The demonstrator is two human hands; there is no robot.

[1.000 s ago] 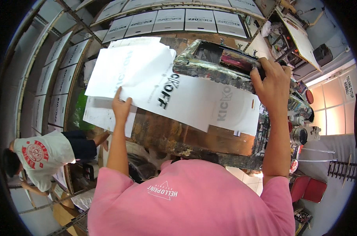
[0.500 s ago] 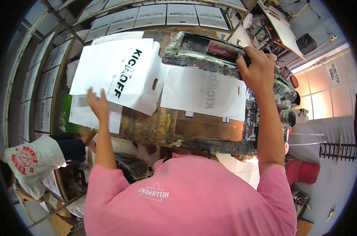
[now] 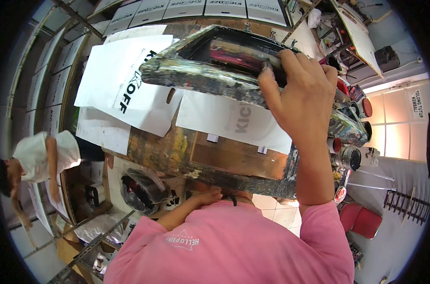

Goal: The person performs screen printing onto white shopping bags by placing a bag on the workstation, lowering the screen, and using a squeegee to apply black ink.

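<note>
Right fingers [image 3: 270,92] clasp one edge of the stained frame [image 3: 203,80], with bare board [image 3: 238,163] open nearby; left fingers [image 3: 215,193], state unclear.

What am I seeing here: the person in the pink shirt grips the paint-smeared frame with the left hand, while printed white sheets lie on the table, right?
Not quite: the head view shows the right hand gripping the paint-smeared frame; the left hand is down near the waist. Printed white sheets do lie on the table.
</note>
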